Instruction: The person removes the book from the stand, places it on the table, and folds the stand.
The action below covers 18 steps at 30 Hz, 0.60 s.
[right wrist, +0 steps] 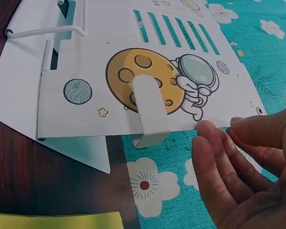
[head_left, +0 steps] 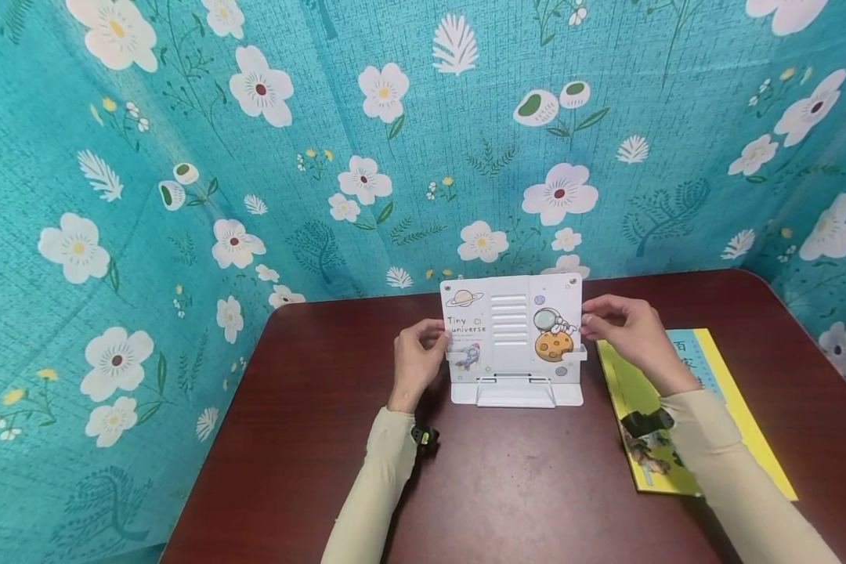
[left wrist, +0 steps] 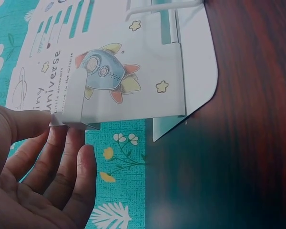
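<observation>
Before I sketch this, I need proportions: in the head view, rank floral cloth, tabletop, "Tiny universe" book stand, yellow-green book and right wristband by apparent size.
1. Floral cloth
2. Tabletop
3. Book stand, yellow-green book: too close to rank, the latter partly covered
4. Right wristband

Stand (head_left: 511, 362) on table (head_left: 324, 392), book (head_left: 719, 384) — right of it, curtain (head_left: 430, 141) — behind

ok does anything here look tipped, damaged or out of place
Nothing stands out. The white cartoon-printed metal bookstand stands with its panel raised, no visible damage; the rectangular yellow-and-green book lies slightly angled beside it, which seems ordinary.
</observation>
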Motion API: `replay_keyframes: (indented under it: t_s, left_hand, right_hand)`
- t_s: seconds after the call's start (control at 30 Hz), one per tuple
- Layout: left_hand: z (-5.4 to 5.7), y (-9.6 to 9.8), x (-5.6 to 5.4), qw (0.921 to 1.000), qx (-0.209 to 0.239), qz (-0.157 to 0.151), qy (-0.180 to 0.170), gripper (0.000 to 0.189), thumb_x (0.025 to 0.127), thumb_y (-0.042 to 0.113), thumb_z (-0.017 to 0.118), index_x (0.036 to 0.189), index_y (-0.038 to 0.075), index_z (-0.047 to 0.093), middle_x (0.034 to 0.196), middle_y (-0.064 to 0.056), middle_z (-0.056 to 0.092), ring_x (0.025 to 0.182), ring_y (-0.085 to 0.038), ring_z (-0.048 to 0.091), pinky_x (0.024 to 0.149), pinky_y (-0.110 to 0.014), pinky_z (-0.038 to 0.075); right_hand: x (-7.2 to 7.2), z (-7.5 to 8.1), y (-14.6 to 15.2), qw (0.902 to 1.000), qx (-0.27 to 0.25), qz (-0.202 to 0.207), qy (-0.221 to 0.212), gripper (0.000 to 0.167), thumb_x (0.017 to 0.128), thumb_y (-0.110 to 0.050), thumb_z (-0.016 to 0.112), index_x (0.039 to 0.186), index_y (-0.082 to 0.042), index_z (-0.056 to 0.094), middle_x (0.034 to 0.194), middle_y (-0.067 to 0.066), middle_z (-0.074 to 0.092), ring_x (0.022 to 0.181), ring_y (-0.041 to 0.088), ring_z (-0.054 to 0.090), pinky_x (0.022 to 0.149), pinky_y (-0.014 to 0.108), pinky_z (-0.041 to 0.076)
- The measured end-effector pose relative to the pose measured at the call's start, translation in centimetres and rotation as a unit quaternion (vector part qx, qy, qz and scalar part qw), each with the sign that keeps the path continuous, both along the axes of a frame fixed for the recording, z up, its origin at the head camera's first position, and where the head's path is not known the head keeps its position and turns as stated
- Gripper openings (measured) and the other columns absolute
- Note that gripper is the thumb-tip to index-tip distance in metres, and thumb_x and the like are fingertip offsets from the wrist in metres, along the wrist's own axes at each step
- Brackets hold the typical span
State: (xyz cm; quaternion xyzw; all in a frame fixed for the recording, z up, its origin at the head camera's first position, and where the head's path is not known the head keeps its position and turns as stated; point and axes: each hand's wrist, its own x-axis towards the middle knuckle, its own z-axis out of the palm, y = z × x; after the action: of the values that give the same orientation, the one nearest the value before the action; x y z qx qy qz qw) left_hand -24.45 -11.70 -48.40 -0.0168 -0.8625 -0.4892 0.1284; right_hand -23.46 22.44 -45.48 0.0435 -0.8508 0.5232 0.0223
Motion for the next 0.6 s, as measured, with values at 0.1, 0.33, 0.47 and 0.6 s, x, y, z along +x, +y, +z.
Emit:
replay_keyframes:
  t_s: [0.1,0.33,0.47,0.6]
  left_hand:
    - [0.04,-0.06,-0.06,1.0000,-0.007,0.000,-0.003,0.016,0.094,0.012,0.075,0.109,0.009,0.079,0.100,-0.010,0.081,0.090,-0.020,0.078,0.084,-0.038,0.063]
    - [0.12,-0.15,-0.23,0.9998,-0.017,0.002,-0.006,0.014,0.095,0.014,0.075,0.108,0.011,0.080,0.099,-0.008,0.081,0.088,-0.019,0.077,0.080,-0.036,0.062]
    - [0.14,-0.09,-0.18,0.9997,-0.019,0.005,-0.012,0.013,0.095,0.014,0.075,0.107,0.011,0.080,0.099,-0.008,0.081,0.088,-0.019,0.077,0.079,-0.035,0.061]
    - [0.28,-0.05,-0.09,0.9996,-0.019,0.006,-0.020,0.013,0.094,0.014,0.076,0.106,0.011,0.080,0.099,-0.008,0.081,0.087,-0.020,0.077,0.079,-0.036,0.061]
  right_hand:
    - [-0.02,-0.08,-0.13,1.0000,-0.002,-0.006,0.005,0.026,0.102,-0.011,0.066,0.123,0.003,0.068,0.112,0.029,0.074,0.081,0.003,0.075,0.072,0.016,0.060]
    - [-0.16,-0.11,-0.42,0.9990,0.021,-0.031,0.024,0.023,0.101,-0.012,0.068,0.120,0.000,0.071,0.110,0.025,0.076,0.078,0.002,0.074,0.071,0.013,0.058]
    - [-0.17,-0.21,-0.39,0.9980,0.036,-0.037,0.036,0.021,0.100,-0.011,0.069,0.118,-0.001,0.073,0.110,0.024,0.076,0.079,0.005,0.075,0.071,0.014,0.058]
    - [0.01,-0.23,-0.48,0.9972,0.041,-0.039,0.048,0.021,0.100,-0.011,0.069,0.118,-0.001,0.073,0.108,0.025,0.077,0.080,0.010,0.076,0.070,0.016,0.059]
